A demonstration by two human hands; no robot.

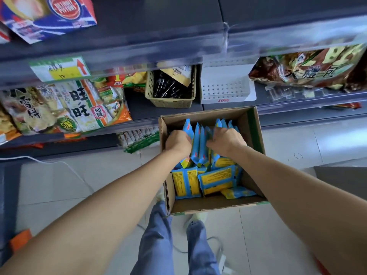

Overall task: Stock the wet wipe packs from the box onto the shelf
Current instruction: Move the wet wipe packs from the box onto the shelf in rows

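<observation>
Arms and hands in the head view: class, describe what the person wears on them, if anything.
The left forearm and right forearm are bare: no sleeves show. The left hand and right hand carry no gloves, watch, bracelet or visible rings.

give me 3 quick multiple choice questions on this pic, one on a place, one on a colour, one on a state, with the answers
1. Where is the white basket?
A. right of the tan basket
B. on the floor
C. on the top shelf

2. What colours are the packs?
A. red and white
B. blue and yellow
C. green and black

3. The left hand and right hand are:
A. idle
B. gripping packs in the box
C. lifting a basket

Answers:
1 A, the two baskets stand side by side.
2 B, the wrappers are blue with yellow panels.
3 B, the fingers curl round upright packs inside it.
</observation>
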